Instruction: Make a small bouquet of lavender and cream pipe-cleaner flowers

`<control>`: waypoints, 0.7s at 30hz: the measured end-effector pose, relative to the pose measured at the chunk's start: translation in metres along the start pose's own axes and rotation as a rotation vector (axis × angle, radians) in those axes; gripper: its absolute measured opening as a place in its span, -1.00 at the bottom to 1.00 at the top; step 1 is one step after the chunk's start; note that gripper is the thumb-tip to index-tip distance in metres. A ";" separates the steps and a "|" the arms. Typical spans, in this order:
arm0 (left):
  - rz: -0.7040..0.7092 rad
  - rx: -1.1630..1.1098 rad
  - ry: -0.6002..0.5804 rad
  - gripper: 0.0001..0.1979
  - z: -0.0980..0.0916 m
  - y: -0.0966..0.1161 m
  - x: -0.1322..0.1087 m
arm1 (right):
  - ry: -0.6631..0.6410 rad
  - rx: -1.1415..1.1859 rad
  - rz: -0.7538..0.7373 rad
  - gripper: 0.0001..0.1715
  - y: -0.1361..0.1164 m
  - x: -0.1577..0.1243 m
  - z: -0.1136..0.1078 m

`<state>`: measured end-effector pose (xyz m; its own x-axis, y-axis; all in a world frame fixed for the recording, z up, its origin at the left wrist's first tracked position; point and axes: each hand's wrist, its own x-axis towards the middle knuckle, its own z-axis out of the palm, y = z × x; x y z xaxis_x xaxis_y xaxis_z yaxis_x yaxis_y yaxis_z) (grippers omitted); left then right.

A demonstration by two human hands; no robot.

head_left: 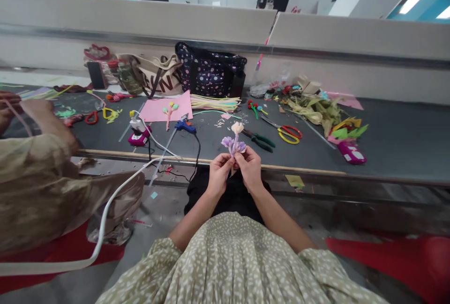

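Note:
Both my hands meet in front of the table's near edge, closed around the stem of a small pipe-cleaner flower point(234, 142). It has one cream bloom on top and two purple blooms lower down. My left hand point(220, 171) pinches the stem from the left, and my right hand point(249, 166) grips it from the right. The fingers hide part of the stem. Just beyond lie green-handled pliers point(262, 141) and scissors with red and yellow handles point(288, 134). A blue glue gun point(185, 126) rests to the left.
A pink sheet point(151, 109) carries another pipe-cleaner flower point(170, 114). Loose pipe cleaners point(214, 102) lie beside it. At the back stand a dotted bag point(211, 72) and a canvas bag point(163, 77). A white cable point(108, 203) crosses on the left, near a co-worker's arm point(52, 121).

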<state>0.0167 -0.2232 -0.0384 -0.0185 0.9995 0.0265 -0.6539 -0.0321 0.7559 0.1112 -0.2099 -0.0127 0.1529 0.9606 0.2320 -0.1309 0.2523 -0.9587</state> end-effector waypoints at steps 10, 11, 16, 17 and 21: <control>-0.018 0.010 -0.033 -0.79 0.002 0.007 -0.004 | -0.030 0.120 0.094 -0.77 -0.007 -0.005 0.002; -0.011 0.007 -0.034 -0.80 0.002 0.007 -0.004 | -0.024 0.132 0.099 -0.77 -0.008 -0.007 0.003; -0.020 -0.008 -0.024 -0.77 0.007 0.005 -0.006 | 0.014 0.124 0.109 -0.74 -0.011 -0.011 0.001; -0.027 -0.010 -0.024 -0.76 0.008 0.005 -0.007 | 0.007 0.121 0.112 -0.73 -0.012 -0.011 -0.001; -0.045 -0.003 -0.025 -0.74 0.011 0.006 -0.008 | -0.054 0.116 0.129 -0.74 -0.015 -0.011 -0.007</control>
<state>0.0217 -0.2316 -0.0268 0.0300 0.9995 0.0086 -0.6560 0.0132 0.7546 0.1181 -0.2247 -0.0021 0.0747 0.9899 0.1201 -0.2585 0.1355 -0.9565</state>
